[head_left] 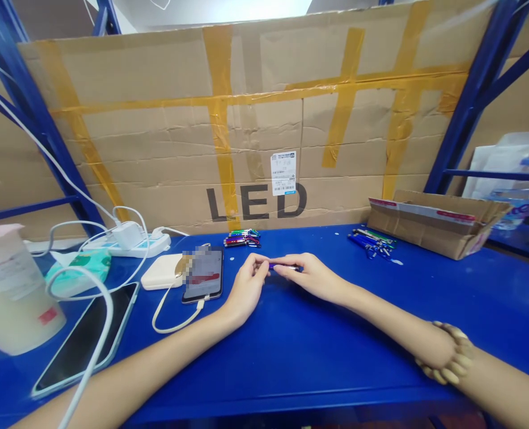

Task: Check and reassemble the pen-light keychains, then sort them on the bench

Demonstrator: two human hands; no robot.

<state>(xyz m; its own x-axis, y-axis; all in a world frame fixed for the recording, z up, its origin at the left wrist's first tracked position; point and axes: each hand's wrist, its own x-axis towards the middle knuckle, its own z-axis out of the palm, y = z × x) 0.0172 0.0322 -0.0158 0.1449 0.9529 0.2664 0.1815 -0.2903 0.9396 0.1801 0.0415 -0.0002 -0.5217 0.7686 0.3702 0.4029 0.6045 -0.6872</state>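
Observation:
My left hand [247,285] and my right hand [311,275] meet over the middle of the blue table [318,345]. Both pinch the same small blue pen-like stick [277,266], one at each end, just above the surface. A little pile of coloured sticks [243,238] lies behind my hands near the cardboard wall. Another heap of blue and green sticks [372,242] lies to the back right. A beaded bracelet [448,360] circles my right wrist.
A phone [204,274] on a cable lies left of my hands beside a white power bank [162,271]. A second phone [85,339], a power strip [130,241], a tissue pack [79,269] and a plastic jug [11,292] fill the left side. An open carton [434,221] sits at the back right.

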